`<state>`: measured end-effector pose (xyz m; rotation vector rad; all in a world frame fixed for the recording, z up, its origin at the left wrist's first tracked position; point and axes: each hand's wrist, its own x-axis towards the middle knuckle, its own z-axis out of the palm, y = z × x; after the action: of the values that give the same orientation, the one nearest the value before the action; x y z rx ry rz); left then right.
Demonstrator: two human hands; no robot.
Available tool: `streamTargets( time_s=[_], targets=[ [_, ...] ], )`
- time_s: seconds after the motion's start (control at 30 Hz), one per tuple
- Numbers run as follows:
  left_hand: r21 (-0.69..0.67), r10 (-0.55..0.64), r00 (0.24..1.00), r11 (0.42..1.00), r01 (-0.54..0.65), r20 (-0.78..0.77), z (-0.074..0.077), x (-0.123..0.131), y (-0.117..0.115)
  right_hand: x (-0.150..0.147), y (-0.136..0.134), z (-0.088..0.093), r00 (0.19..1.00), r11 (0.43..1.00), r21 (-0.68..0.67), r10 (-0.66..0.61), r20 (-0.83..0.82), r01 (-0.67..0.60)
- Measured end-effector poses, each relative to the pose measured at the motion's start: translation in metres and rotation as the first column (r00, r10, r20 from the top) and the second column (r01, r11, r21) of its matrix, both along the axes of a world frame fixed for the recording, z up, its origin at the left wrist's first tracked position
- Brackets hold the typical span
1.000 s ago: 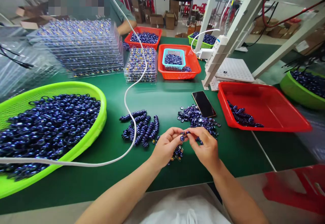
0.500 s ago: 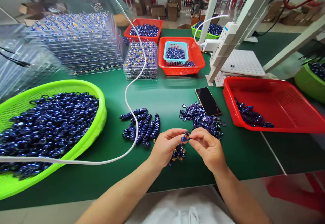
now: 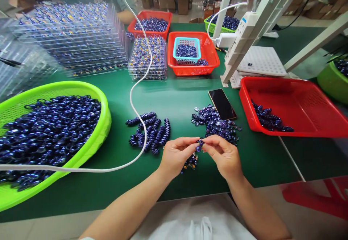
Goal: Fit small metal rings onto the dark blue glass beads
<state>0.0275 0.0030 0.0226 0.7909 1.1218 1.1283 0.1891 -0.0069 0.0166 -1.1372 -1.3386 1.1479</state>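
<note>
A small blue bead [image 3: 199, 145] is being pinched over the green table [image 3: 176, 98], near its front edge, with the fingertips of the left hand [image 3: 176, 156] and right hand [image 3: 225, 157] clamped on it. Several strung rows [image 3: 152, 133] are lying to the left, apparently done; a loose pile [image 3: 216, 122] just beyond is seemingly waiting.

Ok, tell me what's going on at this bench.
A person works at the green table. The left hand and right hand pinch one small blue piece between their fingertips, each grip closed on it. Just behind lie a loose pile of blue pieces, stacked rows to the left and a phone. A green basket heaped with the same pieces sits far left; a red tray on the right holds a few.
</note>
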Motion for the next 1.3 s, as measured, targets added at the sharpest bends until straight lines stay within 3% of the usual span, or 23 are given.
streamTargets(
  time_s=[0.23,0.43,0.57,0.77,0.9,1.03,1.2,1.3],
  targets=[
    [0.294,0.033,0.970,0.955,0.041,-0.241,-0.004,0.000,-0.008,0.000,0.001,-0.003,0.998,1.000,-0.016,-0.006,-0.064,0.005],
    [0.462,0.024,0.953,0.878,0.125,-0.302,0.000,-0.001,-0.008,0.000,0.001,-0.003,0.998,0.997,-0.058,-0.044,-0.053,0.041],
    [0.468,0.024,0.951,0.874,0.129,-0.307,0.001,0.000,-0.008,0.001,0.000,-0.004,0.998,0.993,-0.116,-0.019,-0.060,0.012],
    [0.472,-0.003,0.937,0.864,0.178,-0.349,0.004,-0.001,-0.009,0.002,0.002,-0.007,0.976,0.975,-0.162,0.123,-0.182,-0.153],
    [0.556,0.027,0.915,0.801,0.221,-0.402,0.002,-0.002,-0.010,0.001,0.001,-0.009,0.974,0.976,-0.162,0.114,-0.195,-0.147],
    [0.563,0.037,0.904,0.793,0.233,-0.426,-0.003,-0.002,-0.009,0.000,-0.001,-0.009,0.978,0.976,-0.166,0.109,-0.175,-0.139],
    [0.477,-0.044,0.906,0.839,0.262,-0.421,0.002,-0.005,-0.004,0.007,0.001,-0.006,0.997,0.994,-0.076,0.081,0.004,-0.080],
    [0.427,-0.028,0.904,0.875,0.228,-0.426,0.005,-0.007,-0.002,0.010,0.003,-0.006,0.965,0.993,0.116,-0.023,0.260,-0.007]
  ],
)
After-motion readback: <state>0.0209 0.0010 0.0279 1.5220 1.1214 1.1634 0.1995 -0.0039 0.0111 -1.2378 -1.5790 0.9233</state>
